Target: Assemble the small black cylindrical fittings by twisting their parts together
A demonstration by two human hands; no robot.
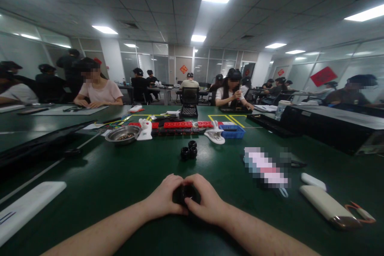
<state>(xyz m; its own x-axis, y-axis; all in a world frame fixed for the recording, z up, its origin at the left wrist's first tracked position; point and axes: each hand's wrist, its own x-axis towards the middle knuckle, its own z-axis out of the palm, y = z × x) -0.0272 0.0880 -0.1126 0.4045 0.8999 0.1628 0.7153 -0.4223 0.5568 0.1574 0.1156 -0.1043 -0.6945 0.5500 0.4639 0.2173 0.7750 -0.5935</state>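
My left hand [166, 197] and my right hand [205, 199] come together low in the middle of the view, just above the green table. Between them they grip a black round part [189, 193] with a dark hollow centre. Fingers of both hands curl around its sides, and my right thumb lies at its near edge. Much of the part is hidden by the fingers, so its exact kind is unclear. Straight ahead, a small cluster of similar glossy black round parts [189, 151] stands on the table, one resting on top of the others.
A metal bowl [123, 134] of small pieces, white clip-like stands [145, 129], red-and-black strips [177, 125] and a blue tray [232, 131] line the table's middle. A white bar [33, 204] lies left; a power bank [328, 207] lies right. People sit across the table.
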